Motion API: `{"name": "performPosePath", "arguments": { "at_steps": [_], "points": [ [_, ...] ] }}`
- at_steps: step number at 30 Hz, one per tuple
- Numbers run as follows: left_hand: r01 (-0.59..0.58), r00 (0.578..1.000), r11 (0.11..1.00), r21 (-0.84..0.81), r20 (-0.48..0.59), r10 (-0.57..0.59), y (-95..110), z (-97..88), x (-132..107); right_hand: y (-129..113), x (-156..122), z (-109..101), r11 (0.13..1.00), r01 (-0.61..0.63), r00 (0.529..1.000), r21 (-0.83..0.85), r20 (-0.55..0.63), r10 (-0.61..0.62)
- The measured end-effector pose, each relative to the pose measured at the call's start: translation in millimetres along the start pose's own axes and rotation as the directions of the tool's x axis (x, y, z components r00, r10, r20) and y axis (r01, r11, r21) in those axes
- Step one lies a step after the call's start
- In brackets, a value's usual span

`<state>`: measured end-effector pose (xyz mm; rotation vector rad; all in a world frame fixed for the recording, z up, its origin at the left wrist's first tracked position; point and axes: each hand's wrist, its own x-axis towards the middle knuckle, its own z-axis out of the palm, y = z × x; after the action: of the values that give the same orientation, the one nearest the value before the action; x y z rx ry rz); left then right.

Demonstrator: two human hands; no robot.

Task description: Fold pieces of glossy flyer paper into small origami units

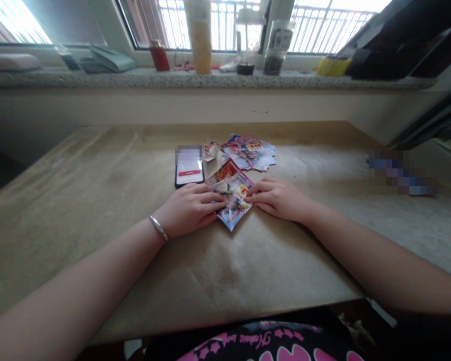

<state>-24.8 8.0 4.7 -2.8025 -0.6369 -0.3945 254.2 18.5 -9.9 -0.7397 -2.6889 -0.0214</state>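
A square of colourful printed paper (233, 198) lies on the table, turned cornerwise, with creases and a fold across its lower part. My left hand (191, 208), a silver bangle at its wrist, has its fingers closed on the paper's left edge. On the opposite edge, the fingertips of my right hand (276, 198) grip the sheet near a fold. Both thumbs are partly hidden. Just beyond the paper lies a fanned stack of similar printed sheets (250, 153). A small folded paper piece (211, 151) sits left of the stack.
A phone (190, 168) with a lit screen lies just beyond my left hand. At the right of the tan table (108, 200) is a blurred bluish strip (402, 175). Bottles and a red canister (160, 56) stand on the stone windowsill (210, 81) behind.
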Motion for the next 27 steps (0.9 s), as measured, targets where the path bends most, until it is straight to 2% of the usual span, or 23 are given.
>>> {"name": "performPosePath", "arguments": {
  "at_steps": [4, 14, 19, 23, 27],
  "points": [
    [-0.019, 0.999, 0.998, -0.052, 0.029, 0.021, -1, 0.5, -1, -3, 1, 0, 1.0, -0.012, 1.0, -0.002, -0.002, 0.012],
    [0.042, 0.992, 0.992, -0.119, 0.121, -0.027, -6, -12.4, -4, -7, 2, -3, 1.0, -0.007, 1.0, 0.018, -0.018, 0.007],
    [0.076, 0.992, 0.971, -0.227, 0.117, -0.051, -6, -12.7, -5, -9, 4, -3, 0.999, 0.001, 1.0, 0.034, -0.014, 0.0],
    [0.025, 0.995, 0.95, -0.313, 0.1, 0.006, -4, -7.6, -5, -10, 5, -2, 0.999, -0.004, 1.0, 0.035, -0.026, 0.005],
    [-0.005, 0.997, 0.945, -0.327, 0.076, 0.031, -4, -4.3, -4, -13, 7, -1, 1.0, 0.028, 0.999, -0.003, -0.023, -0.028]
  ]
}}
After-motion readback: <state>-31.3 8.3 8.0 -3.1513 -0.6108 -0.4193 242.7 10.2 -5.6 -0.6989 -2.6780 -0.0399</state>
